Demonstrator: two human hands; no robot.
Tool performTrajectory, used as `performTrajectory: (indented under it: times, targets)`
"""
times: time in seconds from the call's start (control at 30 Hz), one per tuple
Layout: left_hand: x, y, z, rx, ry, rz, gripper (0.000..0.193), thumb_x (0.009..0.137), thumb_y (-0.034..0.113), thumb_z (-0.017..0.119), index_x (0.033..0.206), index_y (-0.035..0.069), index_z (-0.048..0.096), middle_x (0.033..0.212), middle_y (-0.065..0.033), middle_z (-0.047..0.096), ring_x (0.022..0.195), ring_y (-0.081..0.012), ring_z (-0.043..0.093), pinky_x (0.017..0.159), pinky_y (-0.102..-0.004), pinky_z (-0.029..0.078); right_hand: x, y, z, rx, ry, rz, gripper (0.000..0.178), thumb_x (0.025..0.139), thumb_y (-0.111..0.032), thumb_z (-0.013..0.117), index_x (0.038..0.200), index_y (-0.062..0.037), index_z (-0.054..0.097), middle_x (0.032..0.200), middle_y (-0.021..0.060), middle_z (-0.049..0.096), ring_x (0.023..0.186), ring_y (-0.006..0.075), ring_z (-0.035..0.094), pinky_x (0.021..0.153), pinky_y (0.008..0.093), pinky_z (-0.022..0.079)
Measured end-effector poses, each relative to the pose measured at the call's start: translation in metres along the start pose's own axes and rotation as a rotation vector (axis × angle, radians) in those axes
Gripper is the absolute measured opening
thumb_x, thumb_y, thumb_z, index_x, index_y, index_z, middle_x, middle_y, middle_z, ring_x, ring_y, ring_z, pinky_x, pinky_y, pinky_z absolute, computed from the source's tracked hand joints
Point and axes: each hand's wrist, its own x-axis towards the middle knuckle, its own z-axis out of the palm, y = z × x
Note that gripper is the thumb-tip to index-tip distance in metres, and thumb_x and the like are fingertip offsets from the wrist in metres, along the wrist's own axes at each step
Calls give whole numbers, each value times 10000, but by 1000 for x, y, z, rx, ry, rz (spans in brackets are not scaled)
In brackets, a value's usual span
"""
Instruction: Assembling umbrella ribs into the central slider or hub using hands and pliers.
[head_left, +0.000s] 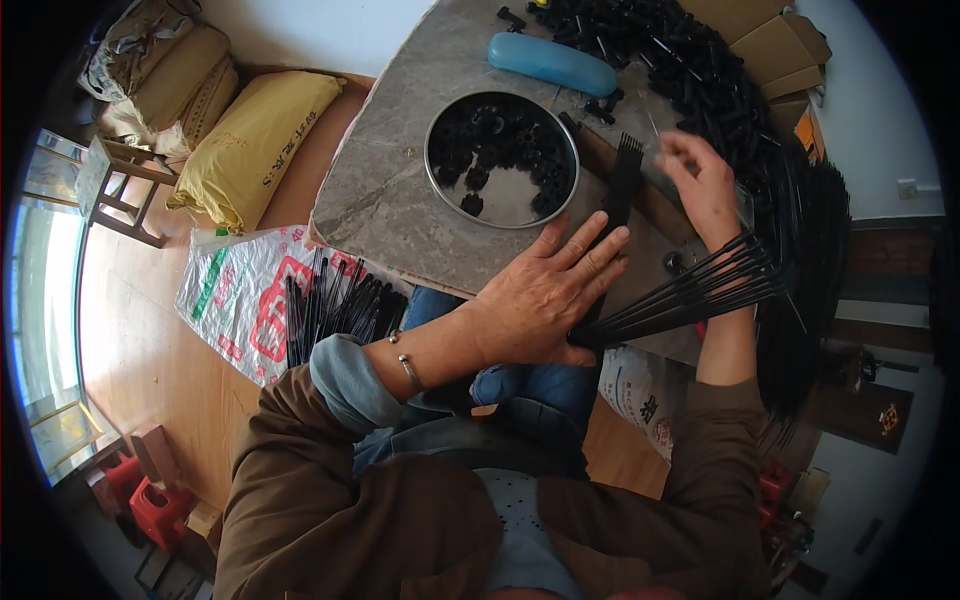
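Observation:
My left hand [545,290] lies across a dark strip with a comb-like row of tips [627,160] at the table's near right, fingers stretched over it. A fan of thin black rods [690,290] comes out beside its thumb and spreads right, over my right forearm. My right hand [700,180] is raised beyond the strip, fingertips drawn together and slightly blurred. A thin pale line shows beside them; whether they hold it is unclear. Left of the strip stands a round metal bowl [428,165] with small black toothed parts inside.
Black tubular parts [690,70] are heaped at the back right, near a blue case [552,63] on the grey table [375,190]. Long black rods [800,240] hang at the right edge. More rods [335,305] lie on a plastic sack at left. A yellow sack [255,145] stands beyond.

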Motion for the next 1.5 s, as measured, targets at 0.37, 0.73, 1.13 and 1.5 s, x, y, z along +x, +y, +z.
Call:
performTrajectory:
  times: [0.37, 0.73, 1.13, 1.5]
  targets:
    - [-2, 7, -5, 38, -57, 45, 922, 666, 601, 689, 1341, 16, 459, 1485, -175, 285, 1403, -343, 200, 1123, -500, 183, -1, 28, -26, -63, 259, -56, 139, 828, -162, 640, 915, -68, 692, 902, 94, 672, 813, 259, 649, 730, 331, 495]
    - [-5, 8, -4, 1, -82, 41, 952, 649, 603, 706, 1354, 21, 441, 1502, -170, 255, 1413, -340, 178, 1141, -495, 153, -18, 62, -65, -439, 65, 169, 130, 780, -191, 673, 870, -98, 683, 875, 38, 624, 822, 235, 612, 741, 345, 466]
    - [-8, 7, -4, -13, -88, 34, 952, 636, 593, 717, 1351, 25, 446, 1504, -170, 251, 1413, -341, 182, 1139, -498, 156, -15, -4, -21, -34, 146, -70, 42, 869, -120, 607, 881, -81, 618, 695, 109, 624, 665, 250, 633, 612, 336, 482]
    - [-5, 7, -5, -47, -107, 39, 1050, 609, 579, 721, 1405, 9, 344, 1511, -188, 222, 1413, -355, 181, 1123, -507, 178, -11, 7, -5, 101, -195, -23, 136, 876, -99, 544, 941, 9, 595, 853, 115, 631, 783, 249, 606, 730, 323, 464]
